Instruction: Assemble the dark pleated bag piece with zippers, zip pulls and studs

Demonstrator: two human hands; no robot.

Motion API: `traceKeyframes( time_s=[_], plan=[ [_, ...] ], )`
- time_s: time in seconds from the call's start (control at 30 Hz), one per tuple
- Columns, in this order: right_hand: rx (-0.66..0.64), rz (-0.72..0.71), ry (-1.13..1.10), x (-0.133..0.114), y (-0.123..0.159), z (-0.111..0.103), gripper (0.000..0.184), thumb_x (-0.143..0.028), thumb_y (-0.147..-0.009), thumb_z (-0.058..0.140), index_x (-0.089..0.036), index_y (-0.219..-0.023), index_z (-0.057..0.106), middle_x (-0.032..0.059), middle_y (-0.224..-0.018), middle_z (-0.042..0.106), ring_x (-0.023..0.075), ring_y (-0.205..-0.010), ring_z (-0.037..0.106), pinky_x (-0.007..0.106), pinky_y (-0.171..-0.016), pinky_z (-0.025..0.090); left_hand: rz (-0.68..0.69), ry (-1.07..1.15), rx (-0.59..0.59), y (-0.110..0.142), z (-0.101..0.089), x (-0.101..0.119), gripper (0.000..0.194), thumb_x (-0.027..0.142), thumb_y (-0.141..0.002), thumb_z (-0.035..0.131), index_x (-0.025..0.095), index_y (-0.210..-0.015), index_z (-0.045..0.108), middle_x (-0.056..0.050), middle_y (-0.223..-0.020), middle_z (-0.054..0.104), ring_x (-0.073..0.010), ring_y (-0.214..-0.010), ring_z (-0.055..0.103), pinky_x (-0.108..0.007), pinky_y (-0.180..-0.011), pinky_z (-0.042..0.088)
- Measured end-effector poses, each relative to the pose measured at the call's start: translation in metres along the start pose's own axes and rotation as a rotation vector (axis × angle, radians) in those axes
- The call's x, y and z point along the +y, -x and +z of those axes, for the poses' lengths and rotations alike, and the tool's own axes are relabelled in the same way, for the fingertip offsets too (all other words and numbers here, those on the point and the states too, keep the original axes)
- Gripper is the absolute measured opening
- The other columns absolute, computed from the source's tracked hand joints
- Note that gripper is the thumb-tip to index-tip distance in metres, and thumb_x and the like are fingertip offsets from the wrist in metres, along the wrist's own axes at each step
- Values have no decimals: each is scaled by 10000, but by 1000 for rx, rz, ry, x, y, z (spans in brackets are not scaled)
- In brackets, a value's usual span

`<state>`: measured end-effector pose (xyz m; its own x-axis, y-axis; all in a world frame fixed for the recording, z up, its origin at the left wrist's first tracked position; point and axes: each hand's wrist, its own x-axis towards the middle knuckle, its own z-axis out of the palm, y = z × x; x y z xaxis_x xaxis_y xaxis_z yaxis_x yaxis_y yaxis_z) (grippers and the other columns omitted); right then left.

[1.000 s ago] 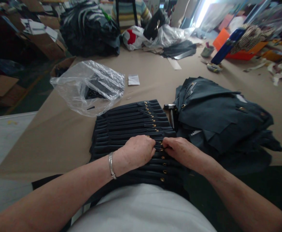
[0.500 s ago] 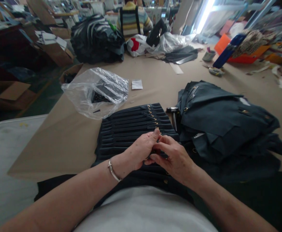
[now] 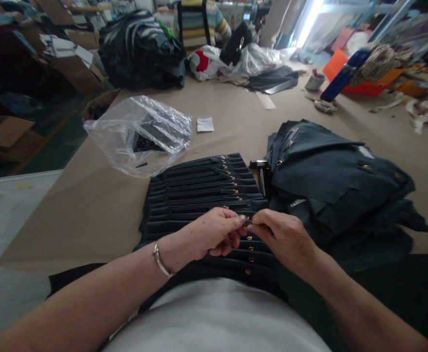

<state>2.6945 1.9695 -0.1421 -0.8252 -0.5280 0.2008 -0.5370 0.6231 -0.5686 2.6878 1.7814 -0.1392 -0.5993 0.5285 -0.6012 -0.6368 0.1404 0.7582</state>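
A row of dark straps with small gold studs (image 3: 199,190) lies overlapped on the brown table (image 3: 89,210) right in front of me. My left hand (image 3: 214,232), with a silver bracelet on its wrist, pinches one strap near its gold stud. My right hand (image 3: 282,234) pinches the same strap from the right side. The fingertips of both hands meet over the middle of the row. What small part sits between the fingertips is too small to make out.
A pile of dark cut pieces (image 3: 338,181) lies to the right, with a small hammer (image 3: 260,168) at its left edge. A clear plastic bag (image 3: 140,132) with dark parts sits at left. Bags, orange trays and a seated person in a striped top (image 3: 199,19) are at the far end.
Half a second ago both hands were lifted together above the straps; now they have come back down and pinch a strap in the row. The view has shifted slightly.
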Motion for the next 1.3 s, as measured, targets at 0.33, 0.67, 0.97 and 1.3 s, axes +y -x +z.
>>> traceKeyframes(
  time_s=[0.33,0.67,0.97,1.3],
  plan=[
    [-192,222,-211,19,21,11,125,-129,-853,534,-190,-894,635,-7,-859,634,90,-775,577,203,-698,435,345,-961,179,-8,2,4,209,233,-810,498,142,-639,578,-11,-609,577,-112,-574,486,-241,-541,339],
    [-229,231,-121,25,19,13,134,-70,-804,549,-180,-806,626,-30,-787,639,70,-692,561,189,-639,393,300,-1152,189,-11,4,2,225,275,-844,475,157,-678,571,-60,-684,634,-171,-635,568,-279,-585,387],
    [-315,202,-93,28,18,16,155,-65,-802,479,-178,-775,581,-23,-799,591,71,-697,523,199,-639,366,292,-1229,224,-10,8,-5,237,307,-845,439,170,-754,610,-79,-736,658,-226,-678,622,-337,-628,487],
    [-344,313,-22,24,14,19,108,-87,-796,467,-174,-769,526,-22,-747,574,86,-662,502,218,-606,336,235,-1347,277,-9,11,-5,244,279,-849,427,163,-788,634,-87,-749,662,-244,-701,644,-338,-623,499]
  ],
)
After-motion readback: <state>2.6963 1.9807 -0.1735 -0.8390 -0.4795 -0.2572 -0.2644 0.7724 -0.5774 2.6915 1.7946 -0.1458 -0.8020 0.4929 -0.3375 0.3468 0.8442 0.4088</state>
